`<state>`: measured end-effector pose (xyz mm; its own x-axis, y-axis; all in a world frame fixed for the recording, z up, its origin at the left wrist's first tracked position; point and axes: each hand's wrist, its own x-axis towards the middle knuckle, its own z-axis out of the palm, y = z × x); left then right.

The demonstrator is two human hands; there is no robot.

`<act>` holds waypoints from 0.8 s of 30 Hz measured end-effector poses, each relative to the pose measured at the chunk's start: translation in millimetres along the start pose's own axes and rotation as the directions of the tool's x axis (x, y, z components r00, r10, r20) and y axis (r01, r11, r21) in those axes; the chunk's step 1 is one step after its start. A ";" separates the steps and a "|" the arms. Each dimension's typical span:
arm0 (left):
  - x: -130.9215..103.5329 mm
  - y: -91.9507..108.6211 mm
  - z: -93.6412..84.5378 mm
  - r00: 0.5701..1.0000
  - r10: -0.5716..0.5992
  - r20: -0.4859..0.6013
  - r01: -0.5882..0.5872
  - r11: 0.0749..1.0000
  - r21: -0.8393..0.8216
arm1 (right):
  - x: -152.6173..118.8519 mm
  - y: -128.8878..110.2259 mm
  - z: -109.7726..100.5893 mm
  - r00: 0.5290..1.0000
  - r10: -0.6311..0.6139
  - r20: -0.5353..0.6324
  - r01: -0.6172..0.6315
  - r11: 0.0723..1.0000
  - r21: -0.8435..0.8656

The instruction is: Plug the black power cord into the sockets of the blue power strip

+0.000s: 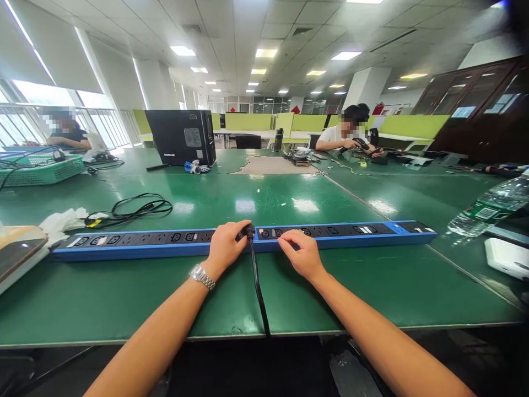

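Observation:
A long blue and black power strip (157, 249) lies across the green table. Near its middle, my left hand (226, 242) has its fingers closed on a black plug (249, 230), which sits at the strip's sockets. From the plug a thick black cable (258, 286) runs down over the table's front edge. My right hand (301, 251) is at the strip just right of the plug, thumb and fingertips brought together over the sockets; whatever they may hold is too small to make out.
On the left are a coiled black cable (142, 207), white tissue (64, 223) and a green basket (49, 171). A black computer case (179, 138) stands behind. At right lie a plastic bottle (487, 207) and a white box (506, 256). Two people sit farther back.

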<state>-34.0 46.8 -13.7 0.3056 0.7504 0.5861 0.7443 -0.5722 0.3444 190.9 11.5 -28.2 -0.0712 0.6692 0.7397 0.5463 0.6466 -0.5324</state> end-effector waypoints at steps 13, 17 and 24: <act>-1.4 6.2 -0.7 0.996 0.042 0.077 -0.048 0.996 0.073 | 0.5 -0.9 0.1 1.000 0.009 0.001 -0.009 1.000 -0.005; -2.5 5.8 -3.0 0.995 0.097 0.008 -0.097 0.995 0.018 | 0.5 0.5 0.3 1.000 0.016 0.008 -0.016 1.000 -0.001; -3.0 5.7 0.1 0.963 0.259 0.068 -0.263 0.963 0.061 | 0.3 0.4 0.7 1.000 0.022 0.011 -0.022 1.000 -0.009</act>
<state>-30.5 41.3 -13.5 0.5276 0.5972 0.6042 0.6722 -0.7284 0.1330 190.5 12.2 -28.5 -0.0686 0.6872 0.7232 0.5553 0.6286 -0.5446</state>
